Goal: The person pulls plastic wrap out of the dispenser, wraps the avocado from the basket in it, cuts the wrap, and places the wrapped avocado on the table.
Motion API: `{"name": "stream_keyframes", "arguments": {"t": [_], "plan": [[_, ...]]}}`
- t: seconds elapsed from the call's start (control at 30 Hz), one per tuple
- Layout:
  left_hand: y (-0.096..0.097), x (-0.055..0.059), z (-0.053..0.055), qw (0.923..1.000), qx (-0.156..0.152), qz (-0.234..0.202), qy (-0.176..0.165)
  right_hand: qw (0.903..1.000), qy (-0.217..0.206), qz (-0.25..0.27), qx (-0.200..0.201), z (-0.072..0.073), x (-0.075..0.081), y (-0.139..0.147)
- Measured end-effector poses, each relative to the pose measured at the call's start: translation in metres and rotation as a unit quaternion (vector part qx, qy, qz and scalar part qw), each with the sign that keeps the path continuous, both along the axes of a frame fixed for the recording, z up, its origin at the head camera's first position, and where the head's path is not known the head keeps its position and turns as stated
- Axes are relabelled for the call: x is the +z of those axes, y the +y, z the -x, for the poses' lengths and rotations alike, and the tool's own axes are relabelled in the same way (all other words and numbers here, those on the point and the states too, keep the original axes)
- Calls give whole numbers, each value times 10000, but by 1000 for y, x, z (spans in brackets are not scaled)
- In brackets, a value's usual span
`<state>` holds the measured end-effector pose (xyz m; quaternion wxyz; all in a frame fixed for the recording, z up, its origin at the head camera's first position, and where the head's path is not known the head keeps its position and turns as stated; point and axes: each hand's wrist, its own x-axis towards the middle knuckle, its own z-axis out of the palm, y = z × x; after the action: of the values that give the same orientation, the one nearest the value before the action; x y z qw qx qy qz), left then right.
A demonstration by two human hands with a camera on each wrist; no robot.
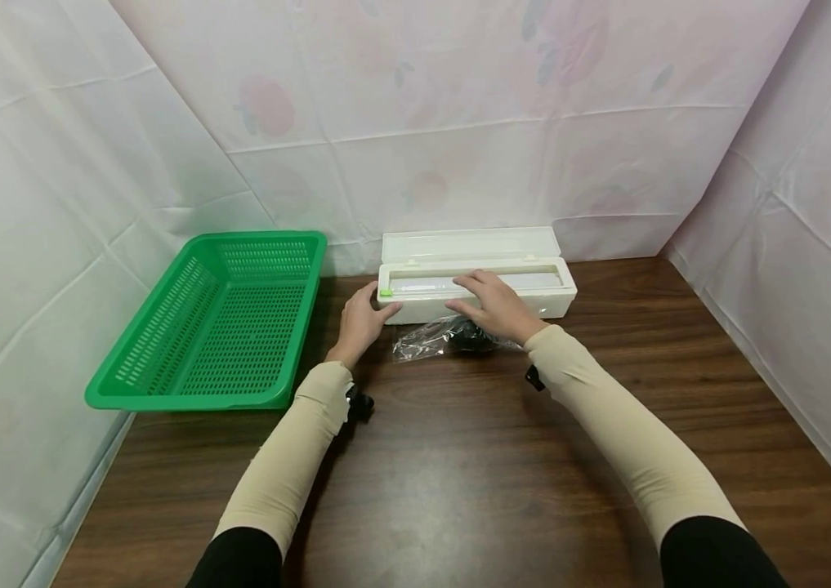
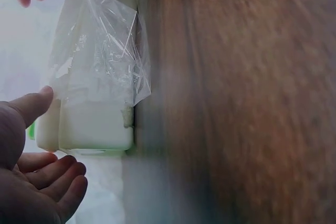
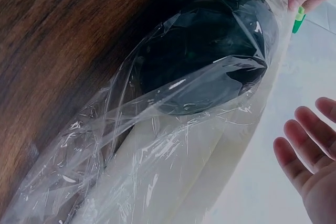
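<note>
A white cling film dispenser stands at the back of the table, its lid raised and a roll of film inside. At its left end is my left hand, thumb by the front corner and fingers loosely bent beside the end wall; whether it touches is unclear. Over the dispenser's middle hovers my right hand, fingers spread, holding nothing. Just in front of the dispenser lies a dark rounded object in clear plastic film. A small green slider sits on the dispenser's left front edge.
To the left stands a green perforated plastic basket. White patterned cloth hangs behind the brown wooden table and along both sides.
</note>
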<state>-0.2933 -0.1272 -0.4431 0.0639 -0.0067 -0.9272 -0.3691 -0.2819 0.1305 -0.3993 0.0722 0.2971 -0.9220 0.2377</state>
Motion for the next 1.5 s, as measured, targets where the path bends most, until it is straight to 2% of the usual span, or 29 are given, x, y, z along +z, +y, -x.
{"name": "stream_keyframes", "arguments": {"t": [0.4, 0.67, 0.97, 1.17, 1.33, 1.5], "plan": [[4, -1, 3, 9999, 87, -22, 83, 9999, 99, -27, 113, 1, -2, -3], [4, -1, 0, 9996, 154, -143, 171, 9997, 172, -51, 189, 1, 10, -12], [3, 0, 0, 9990, 143, -152, 395, 9997, 130, -78, 216, 13, 10, -28], [0, -1, -2, 9981, 56, 62, 614, 9996, 25, -189, 206, 20, 10, -44], [-1, -1, -3, 9967, -22, 166, 800, 9992, 46, -252, 291, 24, 15, -59], [-1, 0, -4, 9963, -41, 216, 835, 9985, 9, -407, 366, 27, 19, -72]]}}
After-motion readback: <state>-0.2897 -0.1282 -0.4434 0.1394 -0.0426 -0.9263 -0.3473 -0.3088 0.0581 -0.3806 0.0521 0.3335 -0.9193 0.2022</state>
